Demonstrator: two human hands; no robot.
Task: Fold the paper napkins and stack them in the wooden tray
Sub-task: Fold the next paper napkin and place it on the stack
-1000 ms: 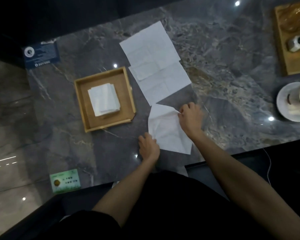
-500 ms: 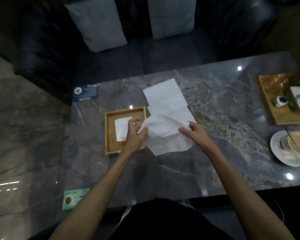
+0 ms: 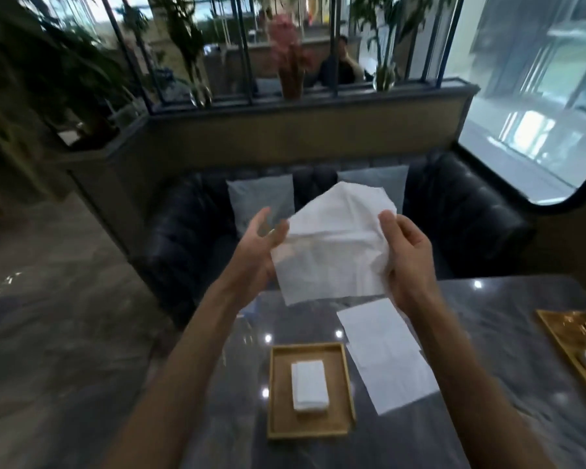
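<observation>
I hold a crumpled white paper napkin (image 3: 335,245) up in the air above the table. My right hand (image 3: 406,262) grips its right edge. My left hand (image 3: 259,252) is at its left edge with the fingers spread, thumb and fingertips on the paper. Below, the wooden tray (image 3: 274,394) sits on the grey marble table (image 3: 487,333) with a small stack of folded napkins (image 3: 309,385) in its middle. Two unfolded napkins (image 3: 384,353) lie flat and overlapping just right of the tray.
A second wooden tray (image 3: 562,336) with small items stands at the table's right edge. Behind the table is a dark sofa (image 3: 190,238) with two grey cushions (image 3: 261,201). A partition with plants rises beyond it, and a person sits further back.
Both hands lifted the napkin from the table surface up into the air. The camera tilted upward, so the sofa and room came into view.
</observation>
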